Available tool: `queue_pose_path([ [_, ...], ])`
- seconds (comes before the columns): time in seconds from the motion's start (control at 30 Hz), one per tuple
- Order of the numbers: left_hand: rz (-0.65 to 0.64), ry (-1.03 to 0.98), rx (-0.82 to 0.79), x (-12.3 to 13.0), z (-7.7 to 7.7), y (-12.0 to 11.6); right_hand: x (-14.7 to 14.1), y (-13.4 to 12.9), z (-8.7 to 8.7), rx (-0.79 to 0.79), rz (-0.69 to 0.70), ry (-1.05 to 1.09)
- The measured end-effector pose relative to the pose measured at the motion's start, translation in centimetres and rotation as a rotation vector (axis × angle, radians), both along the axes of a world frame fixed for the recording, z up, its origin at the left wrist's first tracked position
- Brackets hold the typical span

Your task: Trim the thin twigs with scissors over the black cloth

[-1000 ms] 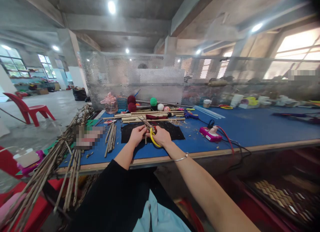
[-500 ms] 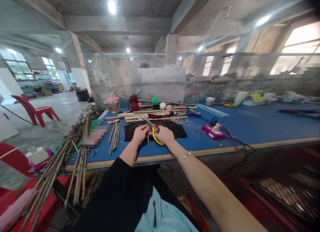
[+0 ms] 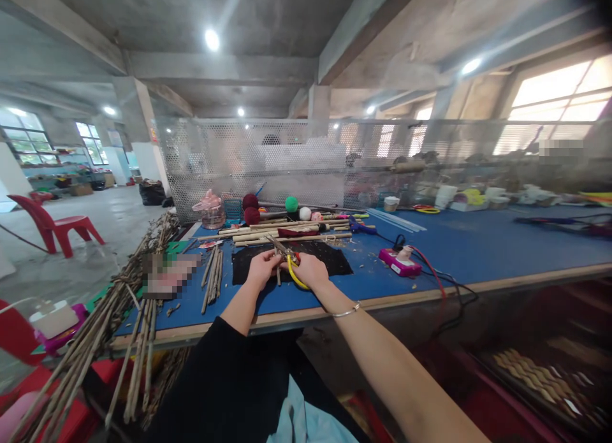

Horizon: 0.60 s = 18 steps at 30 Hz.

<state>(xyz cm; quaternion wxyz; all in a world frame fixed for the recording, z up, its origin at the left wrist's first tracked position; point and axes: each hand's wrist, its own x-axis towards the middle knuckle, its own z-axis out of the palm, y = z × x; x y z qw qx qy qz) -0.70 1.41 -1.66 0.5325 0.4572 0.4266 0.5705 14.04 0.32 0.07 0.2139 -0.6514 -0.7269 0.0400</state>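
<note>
My right hand (image 3: 310,271) is closed on the yellow handle of a pair of pruning shears (image 3: 295,274), whose metal blades point up and to the left. My left hand (image 3: 262,268) is closed on a short thin stick (image 3: 278,274) that stands nearly upright beside the blades. Both hands are close together over a black cloth (image 3: 329,257) on the blue tabletop. Left of the cloth lies a small row of cut sticks (image 3: 213,280). Whether the blades touch the stick is hard to make out.
Long peeled sticks (image 3: 268,231) and yarn balls (image 3: 291,204) lie behind the cloth. A bundle of branches (image 3: 109,319) overhangs the table's left end. On the right are a purple power strip (image 3: 400,262) with cables and a glue gun (image 3: 359,226). A mesh screen (image 3: 210,156) stands behind.
The whole view has shifted, with the scene sitting slightly lower and further left. Both hands keep their hold on the shears and stick; the stick now shows more clearly between them.
</note>
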Motion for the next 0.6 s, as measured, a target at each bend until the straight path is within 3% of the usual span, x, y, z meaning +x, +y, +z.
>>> queue_pose_path([
  [0.2,0.057,0.003,-0.016,0.14,0.36,-0.25,-0.06,-0.30,0.07,0.041,-0.033,-0.052],
  [0.6,0.049,0.032,-0.016,0.25,0.15,-0.15,0.41,0.58,-0.82,0.151,0.021,-0.059],
])
